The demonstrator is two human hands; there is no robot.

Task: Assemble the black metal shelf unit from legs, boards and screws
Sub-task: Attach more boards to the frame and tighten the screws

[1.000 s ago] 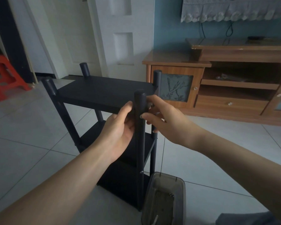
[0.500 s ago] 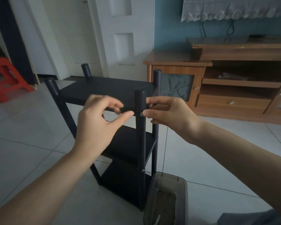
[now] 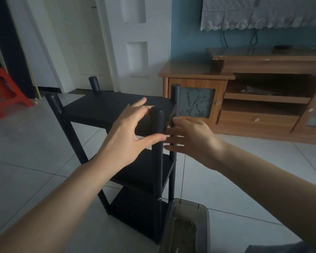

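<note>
The black shelf unit (image 3: 106, 108) stands upright on the tiled floor, with three boards between four round legs. Its near front leg (image 3: 157, 161) rises in the middle of the view. My left hand (image 3: 128, 132) is spread open just left of that leg's top, thumb tip reaching the leg, fingers over the top board's edge. To the right of the leg my right hand (image 3: 188, 137) has its fingers straight and pointing left at the leg and the board's end. A small screw head (image 3: 159, 199) shows low on the near leg.
A grey plastic tray (image 3: 202, 216) with small hardware sits on the floor at the shelf's near right foot. Behind stands a brown wooden TV cabinet (image 3: 254, 110). A red plastic stool (image 3: 5, 92) is at far left, near a white door (image 3: 131, 42).
My left hand let go of the near leg, pulled back, then spread open beside its top. My right hand went from a pinch at the leg to straightened fingers.
</note>
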